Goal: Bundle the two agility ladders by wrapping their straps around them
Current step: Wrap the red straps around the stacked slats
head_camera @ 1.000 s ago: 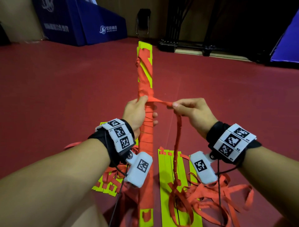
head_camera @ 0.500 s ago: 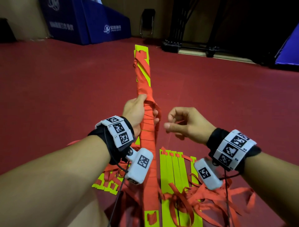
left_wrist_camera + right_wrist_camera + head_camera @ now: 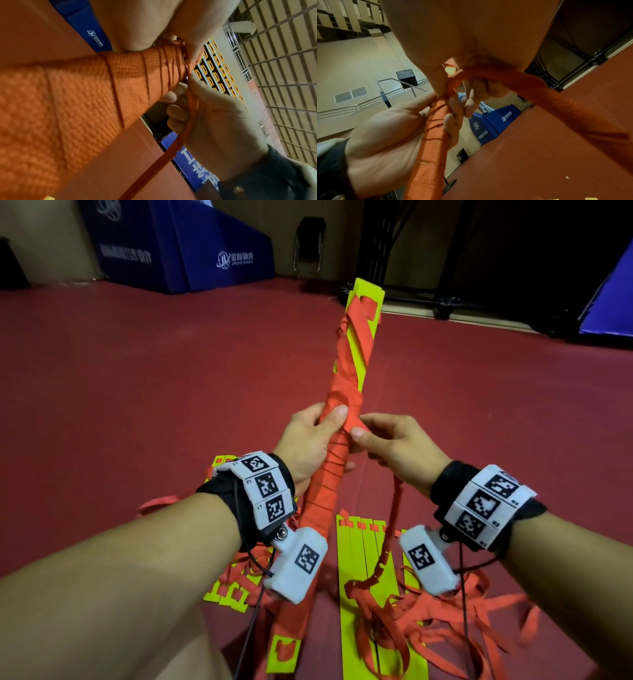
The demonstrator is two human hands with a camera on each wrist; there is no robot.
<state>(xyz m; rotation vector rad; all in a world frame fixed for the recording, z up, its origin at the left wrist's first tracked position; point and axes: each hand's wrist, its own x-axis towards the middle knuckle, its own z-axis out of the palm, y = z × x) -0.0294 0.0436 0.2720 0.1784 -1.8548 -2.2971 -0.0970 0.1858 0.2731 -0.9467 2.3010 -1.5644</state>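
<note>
Nearest the person, a second ladder (image 3: 370, 577) of yellow slats lay flat on the red floor (image 3: 137, 405), with loose orange straps (image 3: 445, 621) tangled over its right side. More yellow slats (image 3: 226, 594) showed on the floor under the left forearm.

Above these, the bundle (image 3: 329, 484), a stack of yellow slats wound in orange strap, rose at a tilt from the bottom of the head view, its far end leaning slightly right. The left hand (image 3: 308, 440) gripped it about midway, fingers curled round it and the thumb pressed along the wrapping. The right hand (image 3: 394, 446) sat just beside it, touching the bundle, thumb and fingers pinching the strap (image 3: 394, 515) where it met the wrapping; from there the strap hung down to the tangle on the floor. Thin thread crossed the wrapping below the left thumb.

Past the hands, the wrapping turned looser, with yellow showing between diagonal turns, and the bare yellow tip (image 3: 368, 292) stuck out at the far end.

Beyond lay blue padded blocks (image 3: 178, 244) against the wall and a dark metal frame (image 3: 445, 302).
</note>
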